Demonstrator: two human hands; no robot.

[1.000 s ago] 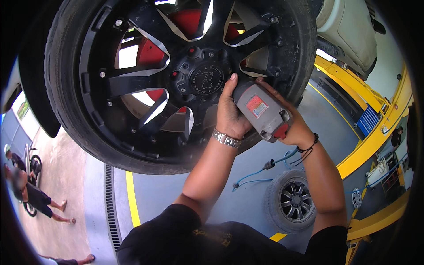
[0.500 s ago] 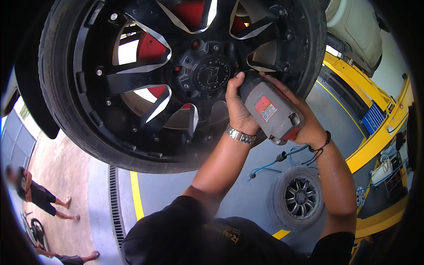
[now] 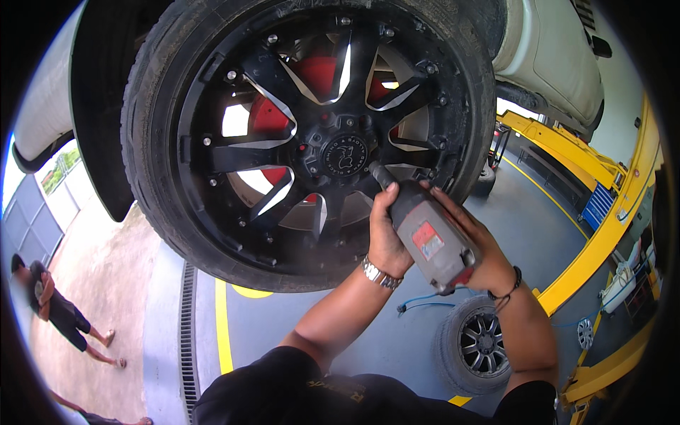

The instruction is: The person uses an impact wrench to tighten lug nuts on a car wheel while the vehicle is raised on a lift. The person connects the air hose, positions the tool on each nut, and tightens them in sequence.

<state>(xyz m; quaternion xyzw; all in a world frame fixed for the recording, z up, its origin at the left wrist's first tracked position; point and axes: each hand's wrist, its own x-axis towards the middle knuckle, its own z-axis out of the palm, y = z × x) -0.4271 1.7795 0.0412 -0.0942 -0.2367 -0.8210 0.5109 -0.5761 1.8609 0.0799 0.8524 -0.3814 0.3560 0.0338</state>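
A grey-and-black impact wrench (image 3: pixel 433 237) is held in both hands in front of a raised black alloy wheel (image 3: pixel 244 157). My left hand (image 3: pixel 387 237), with a metal watch at the wrist, is closed round the front of the tool's body. My right hand (image 3: pixel 489 251) is wrapped round its far right side, where the tool's body hides part of the grip. The wrench's dark socket (image 3: pixel 381 172) points at the wheel's hub, just below and right of the round centre cap (image 3: pixel 344 156). Whether it touches a lug nut I cannot tell. Red brake parts (image 3: pixel 268 117) show between the spokes.
Another wheel (image 3: pixel 453 347) lies on the grey floor below my right forearm, beside a blue air hose (image 3: pixel 428 304). Yellow lift posts (image 3: pixel 605 241) stand at right under a white vehicle (image 3: pixel 549 57). A person (image 3: pixel 60 304) stands far left beyond a floor drain grate (image 3: pixel 188 333).
My view has shifted, so the wheel sits lower and more to the right. The wrench has drawn back from the hub, and its socket now shows. Both hands keep their hold.
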